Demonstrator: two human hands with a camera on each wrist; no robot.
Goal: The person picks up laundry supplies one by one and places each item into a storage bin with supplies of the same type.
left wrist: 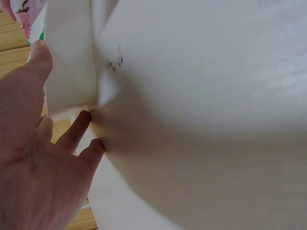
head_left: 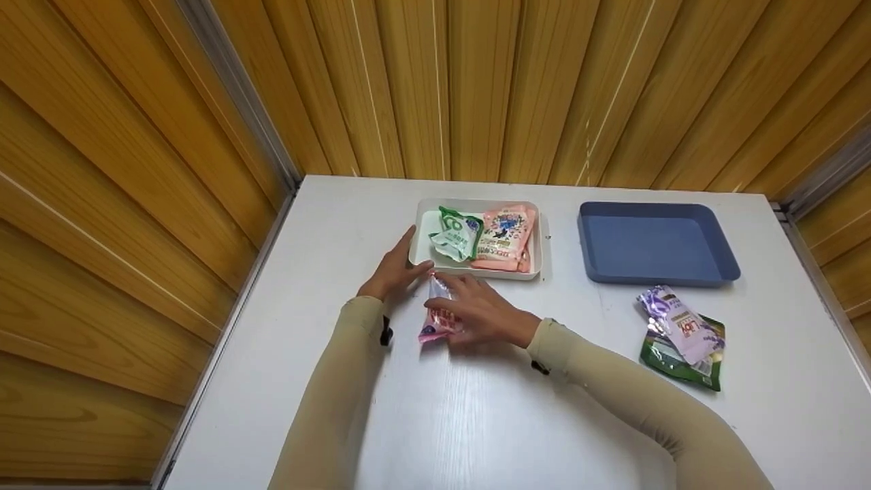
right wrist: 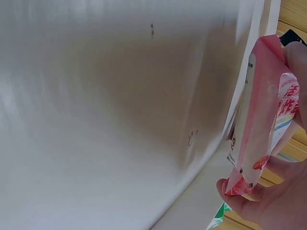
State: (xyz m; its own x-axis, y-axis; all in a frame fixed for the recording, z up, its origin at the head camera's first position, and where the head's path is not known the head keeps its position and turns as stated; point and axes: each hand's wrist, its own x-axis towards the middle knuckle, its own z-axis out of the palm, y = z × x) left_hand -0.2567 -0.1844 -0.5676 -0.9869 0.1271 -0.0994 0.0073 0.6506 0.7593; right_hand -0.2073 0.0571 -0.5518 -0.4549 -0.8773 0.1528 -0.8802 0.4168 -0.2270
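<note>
In the head view my left hand rests against the front left corner of a white tray. The left wrist view has its thumb at the tray's rim and its other fingers extended near the corner. My right hand grips a pink pouch just in front of that tray. In the right wrist view the pouch stands on edge between thumb and fingers, printed with red characters. Inside the white tray lie a green and white pouch and overlapping peach-pink pouches.
A blue tray sits to the right of the white one. Before it, a lilac pouch lies across a dark green pouch. Wood-patterned walls border the white table at the back and sides.
</note>
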